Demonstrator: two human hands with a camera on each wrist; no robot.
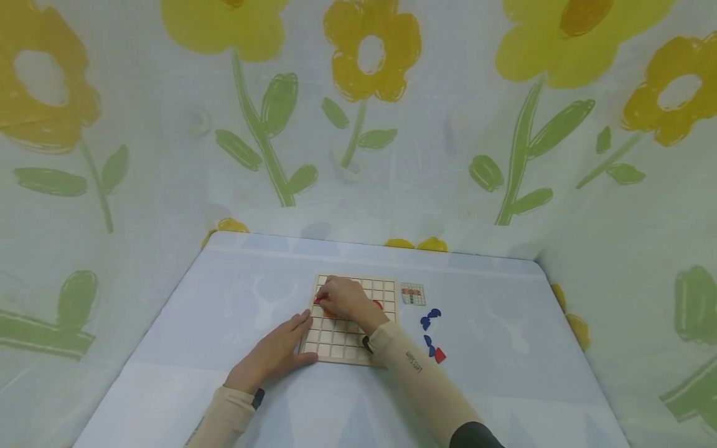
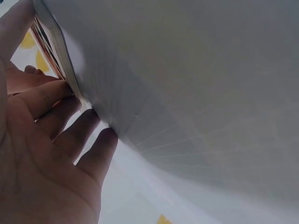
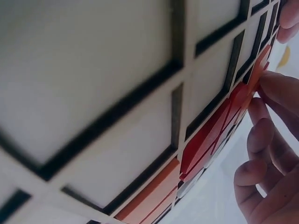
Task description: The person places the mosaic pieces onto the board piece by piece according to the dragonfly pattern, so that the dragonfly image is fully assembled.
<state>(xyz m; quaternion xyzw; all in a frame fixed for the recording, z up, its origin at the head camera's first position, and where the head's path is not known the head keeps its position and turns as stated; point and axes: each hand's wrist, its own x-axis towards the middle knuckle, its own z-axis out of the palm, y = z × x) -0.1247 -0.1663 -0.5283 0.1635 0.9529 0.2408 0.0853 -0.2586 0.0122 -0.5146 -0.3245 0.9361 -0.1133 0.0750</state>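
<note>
Nearest, the left hand (image 1: 274, 353) is resting with its fingers extended against the wooden board (image 1: 336, 351), which is lying between the left and right edges of the counter (image 1: 526, 386), toward the far edge. Beyond, the right hand (image 1: 344, 297) is pinching a small red piece (image 1: 317, 301) over the board's side facing the counter's left edge. The piece is probably feeling light, stiff and slippery, so its thin sides are offering the best hold; the stiff-looking board is likely needing only light steadying.

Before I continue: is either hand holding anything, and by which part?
The right hand pinches a small red piece; the gripped part is hidden. The left hand touches the edge of the wooden grid board.
</note>
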